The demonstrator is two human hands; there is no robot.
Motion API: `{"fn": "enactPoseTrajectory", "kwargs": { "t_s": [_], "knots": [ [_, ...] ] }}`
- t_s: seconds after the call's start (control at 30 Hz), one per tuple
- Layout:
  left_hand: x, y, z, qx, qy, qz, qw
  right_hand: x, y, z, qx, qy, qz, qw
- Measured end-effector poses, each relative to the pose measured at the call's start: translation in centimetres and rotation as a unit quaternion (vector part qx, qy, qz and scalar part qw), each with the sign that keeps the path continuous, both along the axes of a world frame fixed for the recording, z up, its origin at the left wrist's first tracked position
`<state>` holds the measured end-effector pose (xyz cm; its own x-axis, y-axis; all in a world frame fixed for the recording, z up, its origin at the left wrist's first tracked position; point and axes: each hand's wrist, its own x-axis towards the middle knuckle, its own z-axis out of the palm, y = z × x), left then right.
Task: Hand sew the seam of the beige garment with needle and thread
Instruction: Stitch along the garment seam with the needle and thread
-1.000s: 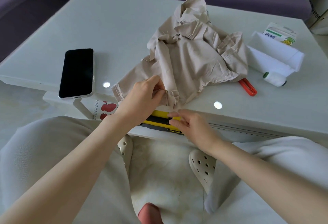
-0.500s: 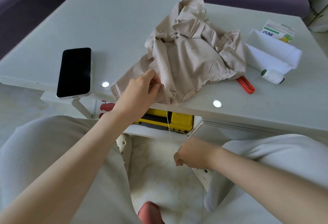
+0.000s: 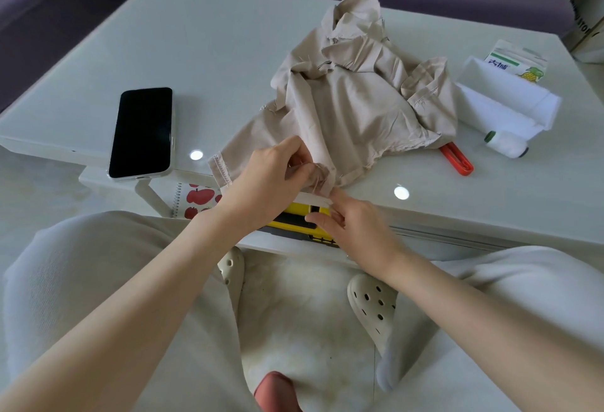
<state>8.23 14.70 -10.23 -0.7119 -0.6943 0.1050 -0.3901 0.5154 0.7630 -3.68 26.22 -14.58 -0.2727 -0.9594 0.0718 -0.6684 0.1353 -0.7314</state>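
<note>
- Left hand (image 3: 271, 179): thumb and fingers pinch a gathered fold of the beige garment (image 3: 353, 107) at the near edge of the table (image 3: 212, 52). This grip has stayed in the same place across all 3 frames.
- Garment: a crumpled heap on the tabletop. The worked fold sits right at the near edge, between the 2 hands.
- Right hand (image 3: 353, 225): 0.5 s ago it was low, well below the table, drawing a taut thread down from the fold. It is now back up just beside the fold, index finger stretched toward it and the other fingers loosely curled.
- Needle and thread are too fine to resolve now, so I cannot tell whether the right fingers hold the needle.
- Reading: 1 pull-through looks complete and the hand is placed for the next stitch. The seam is likely mid-run; how far along cannot be judged.
- White spool (image 3: 506, 143) and red tool (image 3: 456, 158) lie well apart to the right, untouched.
</note>
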Motion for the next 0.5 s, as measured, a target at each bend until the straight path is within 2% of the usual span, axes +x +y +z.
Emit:
{"fn": "enactPoseTrajectory", "kwargs": {
  "t_s": [0.27, 0.4, 0.5],
  "knots": [
    [-0.2, 0.2, 0.4, 0.057, 0.023, -0.015, 0.998, -0.1, -1.1, 0.5, -0.068, -0.152, -0.090, 0.982],
    [-0.5, -0.2, 0.2, 0.035, 0.018, 0.014, 0.999, -0.1, -1.0, 0.9, -0.079, -0.098, -0.067, 0.990],
    [-0.6, -0.5, 0.0, 0.021, 0.022, 0.038, 0.999, 0.1, -0.1, 0.3, -0.032, -0.016, 0.013, 0.999]
  ]
}}
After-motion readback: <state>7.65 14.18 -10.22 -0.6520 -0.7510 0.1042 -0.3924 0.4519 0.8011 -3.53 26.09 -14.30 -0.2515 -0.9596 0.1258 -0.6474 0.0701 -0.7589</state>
